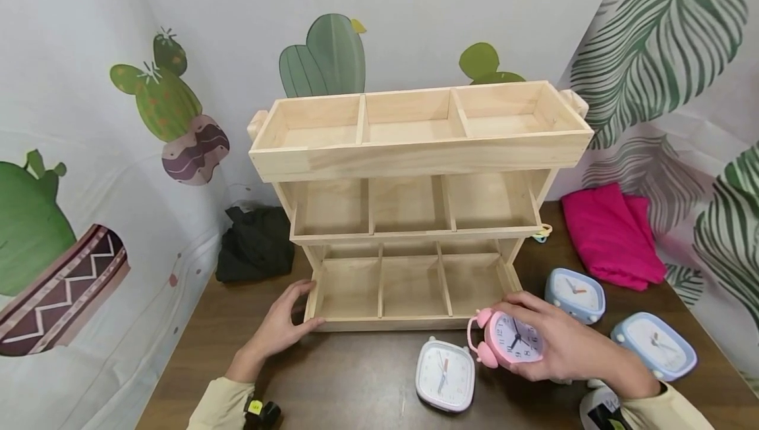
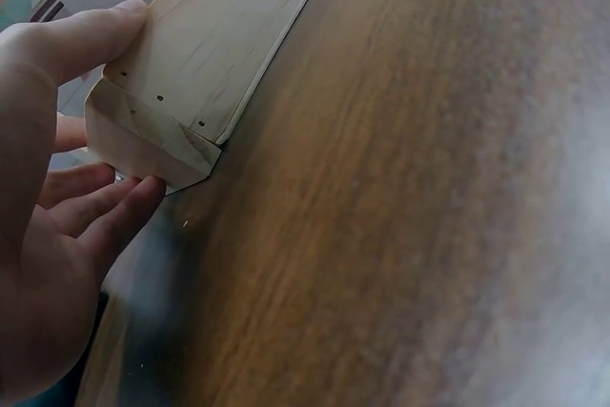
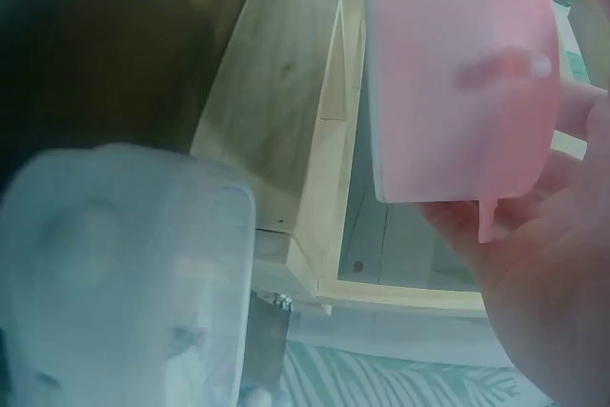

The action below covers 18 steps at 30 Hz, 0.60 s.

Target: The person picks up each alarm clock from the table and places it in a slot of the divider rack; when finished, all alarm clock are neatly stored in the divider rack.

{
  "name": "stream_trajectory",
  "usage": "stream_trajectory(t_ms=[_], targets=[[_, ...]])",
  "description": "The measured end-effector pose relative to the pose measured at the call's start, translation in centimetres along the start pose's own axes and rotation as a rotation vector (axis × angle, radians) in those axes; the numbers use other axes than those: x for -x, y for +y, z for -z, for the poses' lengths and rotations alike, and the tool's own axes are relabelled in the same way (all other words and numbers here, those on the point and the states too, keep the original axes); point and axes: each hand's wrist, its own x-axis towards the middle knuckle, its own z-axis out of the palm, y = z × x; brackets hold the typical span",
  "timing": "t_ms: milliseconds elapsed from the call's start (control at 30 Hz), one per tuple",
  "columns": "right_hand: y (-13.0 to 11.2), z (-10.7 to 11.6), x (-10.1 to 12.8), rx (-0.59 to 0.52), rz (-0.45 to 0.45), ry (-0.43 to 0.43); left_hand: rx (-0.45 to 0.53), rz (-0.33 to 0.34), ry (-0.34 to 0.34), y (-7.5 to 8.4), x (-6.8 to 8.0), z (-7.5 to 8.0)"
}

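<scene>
A three-tier wooden shelf (image 1: 421, 157) with divided compartments stands on the table. My left hand (image 1: 279, 324) holds its lower left front corner, thumb on the front board (image 2: 219, 45) and fingers around the side. In my right hand (image 1: 563, 344) is a pink twin-bell alarm clock (image 1: 514, 338), tilted with its dial up and its bells toward the left. It is held in front of the lowest tier's right end. The clock's plain pink back (image 3: 457, 73) fills much of the right wrist view. A white alarm clock (image 1: 445, 376) lies face up on the table, left of the pink one.
Two blue alarm clocks (image 1: 575, 295) lie to the right, beyond my right hand. A bright pink cloth (image 1: 613, 236) is at the back right, a black cloth (image 1: 255, 245) at the back left. Small coloured loops (image 1: 542, 233) show by the shelf's right side. A patterned curtain (image 1: 415, 22) hangs behind.
</scene>
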Motion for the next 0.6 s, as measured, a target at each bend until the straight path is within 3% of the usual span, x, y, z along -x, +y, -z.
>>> stream_trajectory(t_ms=[333,600], targets=[[1.8,-0.1,-1.5,-0.029,0.006,0.032,0.005,0.018,-0.005,-0.1,-0.1,0.1],[3.4,-0.2,-2.6,-0.084,-0.053,0.010,0.006,0.022,-0.013,-0.3,0.0,0.0]])
